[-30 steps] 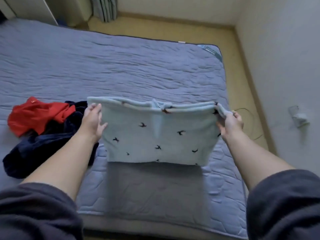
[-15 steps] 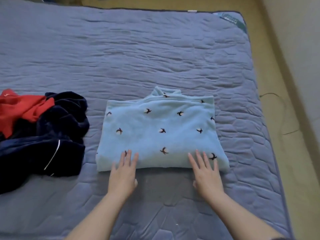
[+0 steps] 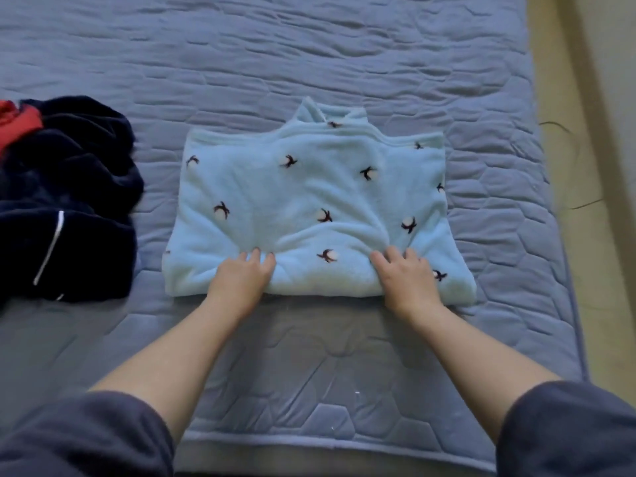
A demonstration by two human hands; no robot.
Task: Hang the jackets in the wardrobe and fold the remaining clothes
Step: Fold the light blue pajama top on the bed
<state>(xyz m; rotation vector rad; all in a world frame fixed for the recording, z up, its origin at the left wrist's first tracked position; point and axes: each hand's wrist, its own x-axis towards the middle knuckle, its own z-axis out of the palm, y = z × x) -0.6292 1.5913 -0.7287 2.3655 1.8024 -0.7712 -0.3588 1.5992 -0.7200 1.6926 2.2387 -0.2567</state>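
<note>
Head view, looking down. Bed (image 3: 309, 63) with blue-grey quilted cover fills most of the frame. Light blue fleece top (image 3: 309, 201), dark bird-like print, lies folded into a rough rectangle at frame centre, collar toward the top.

2 hands at its near edge:
- left hand (image 3: 241, 282), lower-left part of the top, fingers curled into the fleece, gripping it
- right hand (image 3: 407, 280), lower-right part, fingers curled and gripping the same way; creases radiate from them

Navy garment (image 3: 69, 201) in a loose heap at frame left, apart from the top. Red garment (image 3: 17, 122) touches it at the upper-left edge. Yellowish floor (image 3: 557, 98) along the right, thin dark cable (image 3: 586, 204) on it. Dark grey sleeves (image 3: 86, 438) in both bottom corners.
</note>
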